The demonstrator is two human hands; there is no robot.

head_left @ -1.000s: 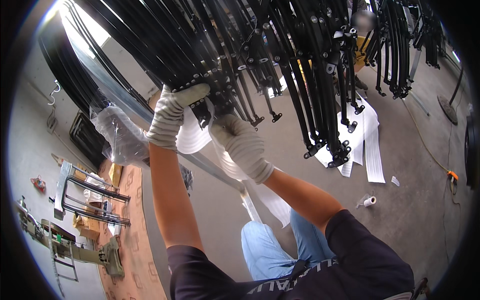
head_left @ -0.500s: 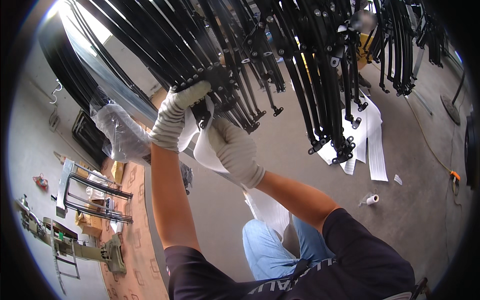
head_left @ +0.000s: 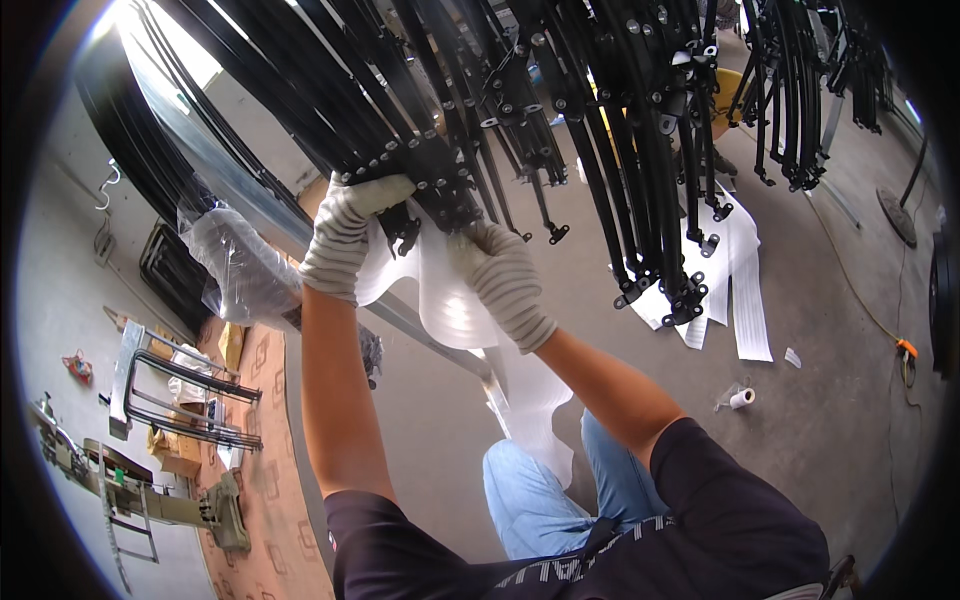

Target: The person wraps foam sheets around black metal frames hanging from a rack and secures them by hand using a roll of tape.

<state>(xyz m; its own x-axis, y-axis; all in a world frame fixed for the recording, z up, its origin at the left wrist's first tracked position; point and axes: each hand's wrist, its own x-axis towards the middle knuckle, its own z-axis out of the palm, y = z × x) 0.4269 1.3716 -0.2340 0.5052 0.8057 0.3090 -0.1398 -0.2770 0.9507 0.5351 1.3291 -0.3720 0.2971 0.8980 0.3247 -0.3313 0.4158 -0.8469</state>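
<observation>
A bundle of black metal bars (head_left: 300, 100) with riveted joints hangs in front of me. My left hand (head_left: 345, 235), in a striped white knit glove, is closed around the bundle's lower left end, thumb laid across the front. A white foam sheet (head_left: 445, 295) passes below and behind the bar ends, between my hands. My right hand (head_left: 508, 285), gloved alike, pinches the sheet's right part close to the lower right joint; its fingertips are partly hidden. The sheet's long tail (head_left: 535, 410) droops toward my knees.
More hanging black bar assemblies (head_left: 640, 170) fill the upper right. White foam strips (head_left: 740, 270) and a small white roll (head_left: 741, 398) lie on the grey floor. At left are a plastic-wrapped bundle (head_left: 240, 260) and a metal rack (head_left: 180, 390). An orange connector (head_left: 906, 348) sits on a cord at right.
My right hand has shifted right and slightly up, drawing the foam sheet wider across the bar ends. My left hand has hardly moved.
</observation>
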